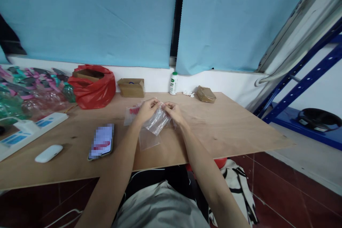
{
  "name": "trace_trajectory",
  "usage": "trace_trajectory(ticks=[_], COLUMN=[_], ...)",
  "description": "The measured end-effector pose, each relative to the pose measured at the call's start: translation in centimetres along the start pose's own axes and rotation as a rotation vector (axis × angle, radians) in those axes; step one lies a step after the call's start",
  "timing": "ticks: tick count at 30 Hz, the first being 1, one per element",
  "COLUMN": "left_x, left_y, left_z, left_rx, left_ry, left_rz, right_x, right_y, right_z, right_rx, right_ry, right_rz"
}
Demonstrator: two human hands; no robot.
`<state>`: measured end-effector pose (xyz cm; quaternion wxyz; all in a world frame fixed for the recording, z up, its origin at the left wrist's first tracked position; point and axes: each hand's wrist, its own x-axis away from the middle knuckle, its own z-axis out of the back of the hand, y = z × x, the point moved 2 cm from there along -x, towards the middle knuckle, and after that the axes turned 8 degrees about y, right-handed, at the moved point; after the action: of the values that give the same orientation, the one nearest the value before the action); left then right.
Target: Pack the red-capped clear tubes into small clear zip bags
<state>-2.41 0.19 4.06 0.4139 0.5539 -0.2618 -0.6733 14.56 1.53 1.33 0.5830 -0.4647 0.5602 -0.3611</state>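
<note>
A clear plastic bag hangs between my two hands, pinched along its top edge. My left hand grips its upper left corner with thumb and fingers together. On the other side my right hand pinches the upper right corner. Below the held bag, another clear bag lies flat on the wooden table. More clear bags with red marks lie beside and partly behind my left hand. Small thin items under my right hand are too hidden to name.
A phone, a white case and a power strip lie to the left. Along the back stand spray bottles, a red bag, a cardboard box, a white bottle and a brown package.
</note>
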Motion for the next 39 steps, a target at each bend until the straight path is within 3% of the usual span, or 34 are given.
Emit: trace_trajectory(ticks=[11,25,34,39], left_x=[-0.3,0.3,0.0,0.0], left_y=[-0.7,0.3,-0.7,-1.1], left_z=[0.5,0.0,0.5,0.1], left_rx=[-0.044,-0.368,-0.222,-0.097], left_ry=[0.011,0.076,0.107,0.013], left_rz=[-0.036,-0.156,-0.090,-0.064], right_x=[0.0,0.0,0.0,0.0], right_y=[0.0,0.3,0.1,0.0], right_z=[0.0,-0.1,-0.3,-0.2], right_rx=[-0.017,0.013,-0.006,0.008], right_ry=[0.026,-0.015,0.007,-0.003], right_rz=[0.002,0.019,0.036,0.064])
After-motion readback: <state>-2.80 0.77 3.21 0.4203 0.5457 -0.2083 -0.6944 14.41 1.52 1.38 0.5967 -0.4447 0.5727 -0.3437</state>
